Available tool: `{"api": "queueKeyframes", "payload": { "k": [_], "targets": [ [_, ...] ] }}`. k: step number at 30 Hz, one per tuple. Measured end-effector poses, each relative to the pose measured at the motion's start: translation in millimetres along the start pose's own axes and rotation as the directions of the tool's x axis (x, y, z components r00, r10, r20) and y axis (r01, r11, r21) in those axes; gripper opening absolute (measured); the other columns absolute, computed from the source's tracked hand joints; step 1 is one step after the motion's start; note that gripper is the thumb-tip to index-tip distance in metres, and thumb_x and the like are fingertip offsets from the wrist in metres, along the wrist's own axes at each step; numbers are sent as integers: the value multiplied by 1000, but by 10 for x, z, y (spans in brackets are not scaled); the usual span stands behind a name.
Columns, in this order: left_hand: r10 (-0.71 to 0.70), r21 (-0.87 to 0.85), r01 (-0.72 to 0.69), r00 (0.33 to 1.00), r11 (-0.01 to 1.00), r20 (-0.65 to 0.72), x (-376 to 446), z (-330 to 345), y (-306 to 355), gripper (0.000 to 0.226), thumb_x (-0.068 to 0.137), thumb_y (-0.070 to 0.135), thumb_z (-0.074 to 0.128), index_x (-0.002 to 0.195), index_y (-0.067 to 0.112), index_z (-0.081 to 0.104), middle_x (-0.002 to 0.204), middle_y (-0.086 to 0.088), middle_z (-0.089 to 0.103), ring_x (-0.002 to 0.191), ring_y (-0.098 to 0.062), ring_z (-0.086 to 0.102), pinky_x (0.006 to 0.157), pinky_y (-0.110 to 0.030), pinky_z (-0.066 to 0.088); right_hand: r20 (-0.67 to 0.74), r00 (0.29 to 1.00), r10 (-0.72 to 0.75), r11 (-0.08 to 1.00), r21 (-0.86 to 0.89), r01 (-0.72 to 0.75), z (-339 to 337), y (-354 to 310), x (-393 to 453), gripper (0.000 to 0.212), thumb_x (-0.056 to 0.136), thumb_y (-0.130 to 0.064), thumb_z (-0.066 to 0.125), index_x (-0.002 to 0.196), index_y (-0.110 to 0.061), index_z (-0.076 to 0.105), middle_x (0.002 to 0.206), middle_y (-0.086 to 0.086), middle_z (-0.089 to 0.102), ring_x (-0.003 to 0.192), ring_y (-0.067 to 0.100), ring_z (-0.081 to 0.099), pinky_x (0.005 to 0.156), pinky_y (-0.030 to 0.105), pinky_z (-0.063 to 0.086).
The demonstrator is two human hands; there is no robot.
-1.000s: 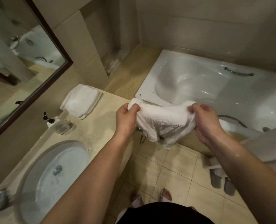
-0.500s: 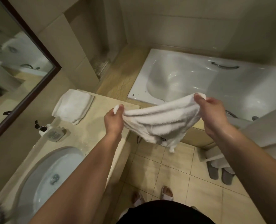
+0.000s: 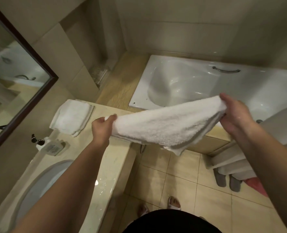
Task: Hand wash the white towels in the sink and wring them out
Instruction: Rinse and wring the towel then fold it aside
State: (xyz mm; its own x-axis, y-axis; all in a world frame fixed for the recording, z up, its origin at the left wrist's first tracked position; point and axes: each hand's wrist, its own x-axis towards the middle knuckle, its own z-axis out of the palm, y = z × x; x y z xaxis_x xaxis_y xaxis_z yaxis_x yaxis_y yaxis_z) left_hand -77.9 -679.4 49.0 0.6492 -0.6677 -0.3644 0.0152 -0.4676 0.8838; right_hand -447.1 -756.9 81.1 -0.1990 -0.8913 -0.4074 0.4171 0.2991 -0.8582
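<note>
White terry cloth, the towel (image 3: 168,126), is stretched between the two hands in the head view, held in the air clear of every surface. The left hand (image 3: 102,130) grips its lower left end, fingers curled round the bunched fabric. The right hand (image 3: 235,115) grips the opposite end, which sits higher, so the towel slopes upward from left grip to right grip. Below the span between the grips, a loose corner of the towel hangs over the tiled floor (image 3: 173,179).

To the left of the left-hand grip, a folded stack of white towels (image 3: 72,118) lies on the beige stone countertop (image 3: 112,169). Nearer the person than that stack, a pump soap bottle (image 3: 48,145) stands on the countertop, and the oval sink basin (image 3: 43,182) is set into it below and left of the left forearm. A dark-framed mirror (image 3: 18,81) is mounted on the wall left of the countertop.

Beyond the stretched towel lies the white bathtub (image 3: 181,81); its grab handle (image 3: 226,70) is fixed on the far side. Below the right-hand grip, a pair of grey slippers (image 3: 227,180) rests on the floor, with a red item (image 3: 257,185) just beside them. The person's feet (image 3: 174,203) in light sandals show at the bottom edge.
</note>
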Motion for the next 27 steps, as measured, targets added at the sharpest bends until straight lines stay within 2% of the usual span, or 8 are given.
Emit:
{"api": "queueKeyframes", "payload": {
  "k": [3,7,13,16,18,21,24,27],
  "targets": [
    [-143,-276,187,974,943,173,58,3,72,33,93,34,70,101,2,70,101,-12,75,95,-27,72,89,-39,55,12,997,80,994,70,-81,-21,8,-5,15,99,-24,56,94,-11,60,82,5,65,74,18,70,75,33,56],
    [-38,-159,75,973,984,226,35,174,116,42,102,38,57,96,-2,67,97,-16,73,92,-28,70,86,-37,53,180,876,448,892,-156,-425,-2,84,-115,26,99,-21,49,77,-11,57,64,8,62,56,22,66,53,28,57],
    [1,-169,31,982,985,188,120,214,158,37,94,42,67,102,6,68,116,-11,71,115,-27,64,107,-46,46,126,951,282,959,-18,-282,50,147,-40,24,96,-3,40,77,-13,51,65,1,58,71,17,56,57,21,53],
    [4,-291,68,971,954,240,154,202,210,16,92,22,73,94,6,69,106,-15,72,103,-28,67,97,-43,51,142,834,533,845,-145,-515,3,259,-77,18,98,-16,44,89,-8,58,79,9,63,77,24,59,72,35,51],
    [17,-333,60,975,941,222,141,237,222,8,93,16,71,91,8,70,97,-10,74,96,-26,69,86,-36,55,115,767,632,774,-153,-615,-6,355,-112,16,102,-17,48,107,-5,56,93,14,63,83,27,61,71,41,57],
    [41,-306,25,977,952,209,84,349,232,15,96,21,67,90,7,70,90,-6,75,89,-21,71,79,-30,56,164,708,687,726,-172,-666,66,532,-214,19,100,-9,49,115,-1,57,100,20,66,90,31,63,67,46,60],
    [87,-153,-54,971,987,223,54,430,314,34,102,35,57,85,8,68,88,-4,73,86,-16,69,83,-29,53,260,644,719,693,-327,-643,228,671,-318,31,91,-4,52,121,1,60,117,22,65,100,31,63,80,41,58],
    [127,-37,-122,963,992,239,30,472,387,43,103,40,52,78,8,62,79,-3,67,75,-12,62,78,-30,48,253,783,568,819,-270,-507,456,642,-330,22,94,1,50,114,-3,57,95,15,62,81,24,59,70,32,53]
  ]
}}
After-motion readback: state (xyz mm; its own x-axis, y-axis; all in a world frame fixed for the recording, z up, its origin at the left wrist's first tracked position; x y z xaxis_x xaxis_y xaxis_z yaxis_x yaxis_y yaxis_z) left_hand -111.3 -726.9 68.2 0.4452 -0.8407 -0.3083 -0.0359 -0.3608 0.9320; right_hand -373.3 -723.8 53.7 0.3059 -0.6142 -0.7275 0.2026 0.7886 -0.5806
